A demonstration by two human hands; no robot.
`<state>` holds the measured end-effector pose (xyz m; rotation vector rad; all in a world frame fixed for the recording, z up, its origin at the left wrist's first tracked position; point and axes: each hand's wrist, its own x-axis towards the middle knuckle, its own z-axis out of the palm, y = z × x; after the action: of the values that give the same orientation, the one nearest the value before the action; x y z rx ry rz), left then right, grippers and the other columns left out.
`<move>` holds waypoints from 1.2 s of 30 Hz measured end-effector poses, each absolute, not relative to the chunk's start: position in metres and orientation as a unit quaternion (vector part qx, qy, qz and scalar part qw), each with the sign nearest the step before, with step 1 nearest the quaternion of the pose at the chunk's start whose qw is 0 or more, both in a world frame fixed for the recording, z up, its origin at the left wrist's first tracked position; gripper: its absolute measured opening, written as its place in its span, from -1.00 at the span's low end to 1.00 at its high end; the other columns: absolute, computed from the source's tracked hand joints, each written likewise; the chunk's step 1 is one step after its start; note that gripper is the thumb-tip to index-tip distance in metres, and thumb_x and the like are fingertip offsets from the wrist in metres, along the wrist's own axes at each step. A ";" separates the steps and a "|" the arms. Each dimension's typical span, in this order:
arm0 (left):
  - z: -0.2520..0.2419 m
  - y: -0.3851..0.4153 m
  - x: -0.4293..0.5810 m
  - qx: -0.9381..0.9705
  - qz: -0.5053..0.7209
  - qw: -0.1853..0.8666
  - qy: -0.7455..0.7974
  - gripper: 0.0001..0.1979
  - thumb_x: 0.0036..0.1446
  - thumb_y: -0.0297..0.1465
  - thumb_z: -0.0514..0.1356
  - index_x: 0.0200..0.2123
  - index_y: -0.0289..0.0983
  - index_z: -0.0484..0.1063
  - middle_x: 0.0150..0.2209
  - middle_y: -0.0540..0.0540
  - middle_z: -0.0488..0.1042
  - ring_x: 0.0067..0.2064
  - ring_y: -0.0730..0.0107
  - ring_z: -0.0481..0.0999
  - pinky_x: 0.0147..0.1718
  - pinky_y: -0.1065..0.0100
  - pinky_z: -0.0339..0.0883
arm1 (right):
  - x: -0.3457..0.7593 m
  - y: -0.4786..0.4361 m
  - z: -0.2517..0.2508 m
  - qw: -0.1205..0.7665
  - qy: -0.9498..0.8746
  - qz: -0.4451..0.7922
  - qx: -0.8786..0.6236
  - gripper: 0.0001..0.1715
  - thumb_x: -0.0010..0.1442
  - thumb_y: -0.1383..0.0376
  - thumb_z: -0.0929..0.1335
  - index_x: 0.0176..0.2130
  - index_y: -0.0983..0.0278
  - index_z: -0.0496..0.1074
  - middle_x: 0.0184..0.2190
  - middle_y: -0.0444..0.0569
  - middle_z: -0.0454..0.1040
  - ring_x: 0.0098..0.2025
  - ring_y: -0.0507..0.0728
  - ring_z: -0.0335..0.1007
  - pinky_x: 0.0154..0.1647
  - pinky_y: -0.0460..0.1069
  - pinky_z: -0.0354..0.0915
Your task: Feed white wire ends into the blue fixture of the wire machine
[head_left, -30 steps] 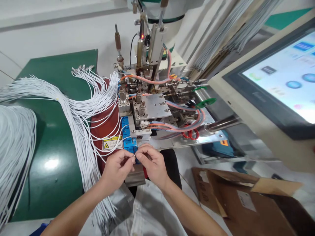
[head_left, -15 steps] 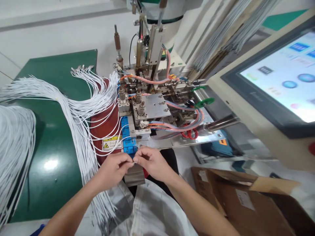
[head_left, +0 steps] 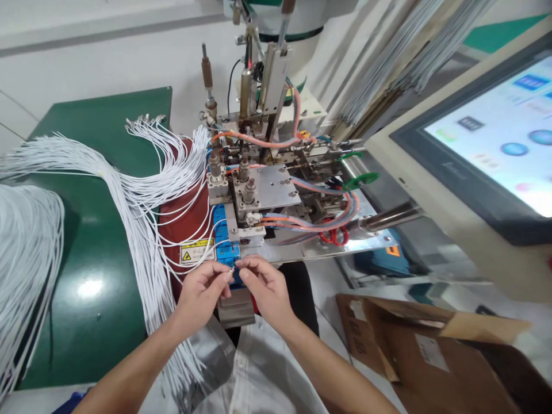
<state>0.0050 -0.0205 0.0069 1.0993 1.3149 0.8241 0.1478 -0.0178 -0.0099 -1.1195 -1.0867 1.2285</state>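
My left hand (head_left: 202,290) is closed in a pinch in front of the machine, thumb against forefinger. The end of a thin white wire (head_left: 232,270) sticks out between those fingertips. My right hand (head_left: 266,287) is just to the right of that wire end, with its thumb and forefinger slightly apart and no object visible between them. Directly beyond both hands is the blue slotted holder (head_left: 222,233), with white wires lying across it. A large bundle of white wires (head_left: 142,253) hangs down over the table edge on the left.
A green table (head_left: 99,322) carries another wire bundle (head_left: 26,259) at far left. The metal machine (head_left: 271,187) has hoses and a wire spool (head_left: 357,171). A touch screen (head_left: 495,138) juts in from the right, above a cardboard box (head_left: 422,356). A warning label (head_left: 197,252) sits beside the holder.
My hands have moved slightly apart and up toward the blue holder. The right fingertips have come away from the left ones, and the wire end now shows between them.
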 end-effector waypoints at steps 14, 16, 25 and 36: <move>0.007 -0.025 0.008 0.525 0.338 0.536 0.568 -0.87 0.08 -0.35 0.14 -0.38 -0.31 0.41 -0.58 0.03 0.37 -0.53 0.53 0.35 -0.50 0.49 0.26 | 0.149 -0.014 -0.007 0.522 -0.469 0.540 -0.464 -0.90 0.05 0.34 0.32 -0.47 0.29 0.39 -0.50 -0.11 0.34 -0.43 0.02 0.28 -0.38 -0.07 0.26; 0.006 -0.026 0.008 0.535 0.343 0.515 0.575 -0.87 0.08 -0.35 0.15 -0.38 -0.31 0.42 -0.57 0.02 0.38 -0.52 0.52 0.36 -0.51 0.49 0.27 | 0.149 -0.015 -0.008 0.522 -0.470 0.538 -0.465 -0.90 0.06 0.33 0.32 -0.47 0.29 0.40 -0.49 -0.11 0.35 -0.42 0.03 0.29 -0.36 -0.06 0.27; 0.003 -0.025 0.008 0.584 0.399 0.403 0.581 -0.91 0.02 -0.38 0.19 -0.41 -0.28 0.47 -0.40 -0.07 0.49 -0.38 0.40 0.47 -0.35 0.40 0.35 | 0.151 -0.022 -0.015 0.535 -0.474 0.514 -0.474 -0.92 0.05 0.34 0.32 -0.40 0.27 0.43 -0.43 -0.07 0.38 -0.36 0.06 0.34 -0.33 -0.04 0.31; -0.001 -0.025 0.009 0.602 0.400 0.381 0.576 -0.93 0.01 -0.47 0.15 -0.41 -0.28 0.45 -0.41 -0.07 0.49 -0.35 0.39 0.48 -0.31 0.39 0.36 | 0.144 -0.024 -0.009 0.541 -0.548 0.388 -0.507 -0.93 -0.03 0.42 0.37 -0.44 0.26 0.43 -0.49 -0.09 0.41 -0.45 0.05 0.32 -0.44 -0.07 0.28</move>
<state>0.0093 -0.0246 -0.0007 1.5370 1.4709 1.0196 0.1436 -0.0237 -0.0093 -1.2049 -1.3015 0.9232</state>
